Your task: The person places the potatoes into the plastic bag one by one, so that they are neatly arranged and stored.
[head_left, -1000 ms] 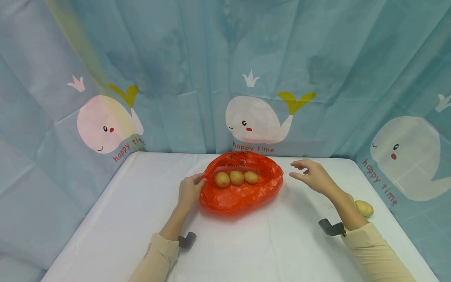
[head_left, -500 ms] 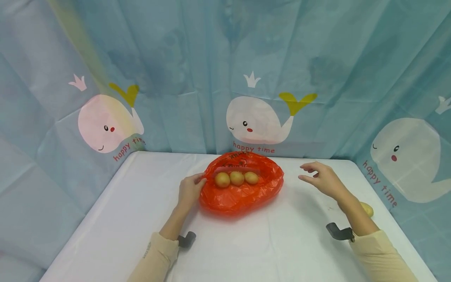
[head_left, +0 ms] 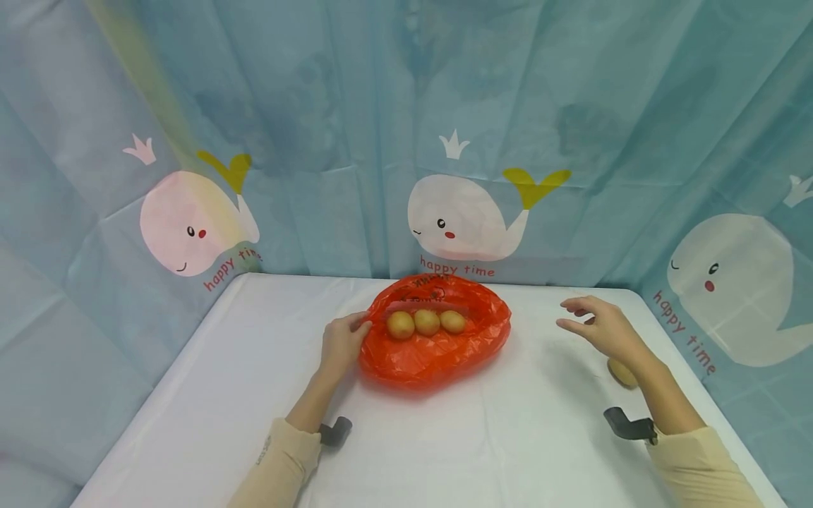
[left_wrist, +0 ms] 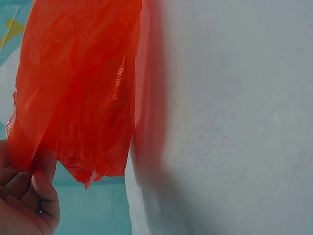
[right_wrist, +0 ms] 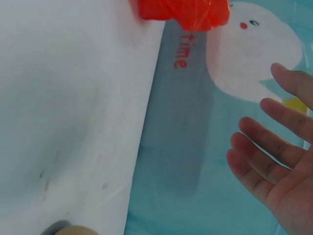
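Observation:
A red plastic bag (head_left: pixel 432 360) lies on the white table with its mouth spread wide. Three potatoes (head_left: pixel 427 322) show in a row within its opening. My left hand (head_left: pixel 341 344) pinches the bag's left rim between thumb and fingers; the left wrist view shows the red film (left_wrist: pixel 83 88) held at the fingertips. To the right of the bag, my right hand (head_left: pixel 603 328) hovers over the table with relaxed, spread fingers and nothing in them. Another potato (head_left: pixel 621 374) sits on the table near the right wrist, partly hidden by the forearm.
The white table (head_left: pixel 444 444) ends at the back against a blue curtain (head_left: pixel 317 141) printed with whales, which also runs along both sides. Small dark specks mark the cloth on the right. A black wrist mount (head_left: pixel 629 425) juts inward from the right forearm.
My right hand has drawn away to the right from the bag, its forearm now covering the potato at the far right and uncovering another one. The left hand keeps its hold on the bag.

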The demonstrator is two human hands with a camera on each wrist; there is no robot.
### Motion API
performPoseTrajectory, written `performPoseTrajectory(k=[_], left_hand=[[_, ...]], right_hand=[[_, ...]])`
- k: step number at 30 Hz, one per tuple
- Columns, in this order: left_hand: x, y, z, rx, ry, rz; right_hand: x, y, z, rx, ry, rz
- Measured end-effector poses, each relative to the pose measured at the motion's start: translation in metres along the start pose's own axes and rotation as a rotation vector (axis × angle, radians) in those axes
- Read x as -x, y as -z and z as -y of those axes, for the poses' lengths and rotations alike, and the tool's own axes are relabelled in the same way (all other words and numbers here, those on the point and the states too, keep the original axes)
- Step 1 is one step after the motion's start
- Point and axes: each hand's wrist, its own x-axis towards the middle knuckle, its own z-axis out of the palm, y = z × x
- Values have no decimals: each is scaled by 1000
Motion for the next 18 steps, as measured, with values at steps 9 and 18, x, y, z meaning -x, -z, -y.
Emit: performPoseTrajectory(k=[9, 18], left_hand=[[1, 1, -1, 7, -2, 2], [1, 1, -1, 2, 3, 4]], right_hand=[[13, 6, -15, -7, -28, -19], [23, 13, -27, 5, -38, -43]])
